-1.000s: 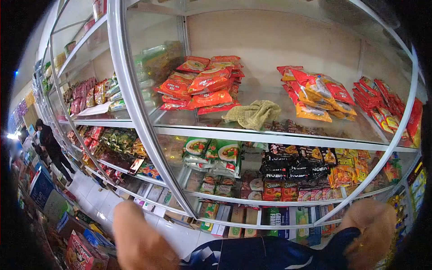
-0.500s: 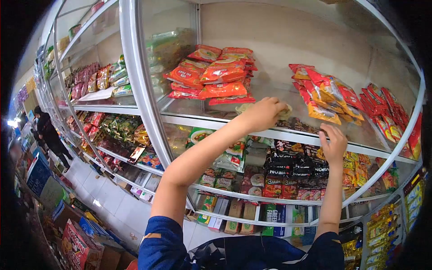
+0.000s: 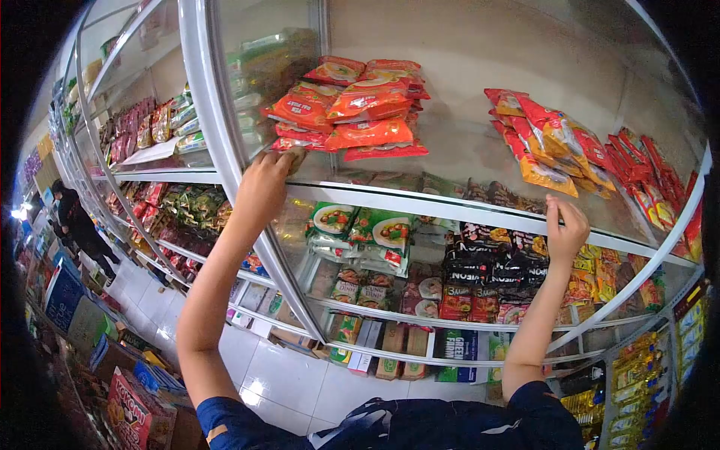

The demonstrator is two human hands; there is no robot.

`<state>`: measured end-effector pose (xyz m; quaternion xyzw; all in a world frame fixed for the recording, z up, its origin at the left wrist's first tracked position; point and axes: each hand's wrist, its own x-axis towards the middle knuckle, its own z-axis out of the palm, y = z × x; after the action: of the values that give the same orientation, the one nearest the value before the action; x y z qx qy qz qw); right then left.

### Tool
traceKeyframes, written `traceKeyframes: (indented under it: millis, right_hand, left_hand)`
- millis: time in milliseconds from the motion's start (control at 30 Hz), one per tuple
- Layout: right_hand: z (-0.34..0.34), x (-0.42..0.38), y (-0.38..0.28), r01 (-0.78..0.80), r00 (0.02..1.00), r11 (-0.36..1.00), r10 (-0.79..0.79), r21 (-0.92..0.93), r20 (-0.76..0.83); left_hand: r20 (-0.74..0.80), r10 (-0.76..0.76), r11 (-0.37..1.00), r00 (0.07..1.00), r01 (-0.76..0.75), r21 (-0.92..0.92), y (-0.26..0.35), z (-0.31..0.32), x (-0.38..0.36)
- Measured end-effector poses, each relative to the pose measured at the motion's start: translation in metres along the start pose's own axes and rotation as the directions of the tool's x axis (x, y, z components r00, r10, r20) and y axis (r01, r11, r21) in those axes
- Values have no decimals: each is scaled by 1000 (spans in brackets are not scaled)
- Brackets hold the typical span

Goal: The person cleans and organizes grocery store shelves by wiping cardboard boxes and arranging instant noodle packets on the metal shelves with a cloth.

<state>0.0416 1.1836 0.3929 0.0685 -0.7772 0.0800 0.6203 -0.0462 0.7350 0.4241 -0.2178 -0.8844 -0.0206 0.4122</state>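
Observation:
My left hand is at the left end of the upper glass shelf, by the metal upright. Its fingers are closed over a crumpled cloth, mostly hidden beneath them. Just behind it, orange-red packets of noodles lie stacked. My right hand is at the shelf's white front rail, fingers curled together and fingertips just above the rail. I see nothing in it. Beyond it leans a pile of red and yellow packets.
More red packets stand at the right end. Lower shelves hold green-white packs and black noodle packs. Bottles of yellow oil stand at lower right. Cartons line the aisle, where a person in dark clothes stands.
My left hand has slid left along the shelf with the cloth, from the middle to the upright. My right hand has shifted slightly right, its fingers now curled closer together.

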Motion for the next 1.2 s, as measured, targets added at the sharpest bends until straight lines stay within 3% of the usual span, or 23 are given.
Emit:
traceKeyframes:
  millis: [100,167,333,467,533,567,600,667,700,733,767,833,900,967,1000,1067,1167,1200]
  right_hand:
    - [-3,1,-1,13,1000,1000,-13,9,6]
    - [-4,1,0,49,999,998,-48,33,-8]
    - [-8,4,5,134,991,984,-133,117,-14]
    - [-9,1,13,180,983,968,-184,177,6]
    - [-6,-1,20,220,975,955,-224,199,-4]
    - [-5,-1,21,234,971,948,-237,215,-10]
    - [-6,0,22,237,970,944,-241,230,-9]
    - [-7,-1,21,210,977,952,-210,221,-23]
    - [-6,-2,22,207,978,949,-208,238,-23]
    - [-5,-2,20,209,977,943,-211,258,-22]
    - [-7,-2,25,216,976,933,-216,289,-32]
    - [-8,-2,27,224,974,914,-224,337,-41]
    - [-6,-2,29,238,970,909,-243,343,-30]
    - [-5,-3,31,262,964,901,-259,345,-55]
    - [-8,-3,31,259,964,907,-265,333,-27]
    - [-7,-4,31,254,963,912,-270,321,6]
    - [-7,-4,32,270,957,915,-288,301,16]
    - [-7,-4,32,261,960,913,-281,313,18]
  left_hand:
    - [-27,-97,993,995,95,-67,16,12,7]
    - [-88,-26,937,996,-6,-348,46,17,16]
    - [-103,76,831,992,-120,-543,150,6,32]
    - [-64,158,900,985,-170,-402,169,10,33]
    - [56,110,909,992,-78,-409,138,4,28]
    - [75,26,962,997,-4,-274,115,4,22]
    - [-34,52,981,998,-57,-183,79,20,15]
    - [18,-162,982,987,163,-91,52,9,7]
    - [-47,-121,991,992,118,-56,61,-7,7]
    - [-42,-311,945,950,304,-121,38,3,7]
    - [59,-512,847,857,515,-128,41,5,15]
    - [42,-477,876,878,478,-63,53,15,27]
    - [195,-472,799,860,511,-317,109,2,45]
    - [-10,-115,890,993,99,-445,126,26,52]
    - [-5,-122,894,993,108,-434,144,18,57]
    - [174,-372,878,912,407,-254,166,-2,60]
    - [220,-424,858,879,467,-213,158,-13,60]
    - [163,-332,916,929,359,-181,143,-8,56]
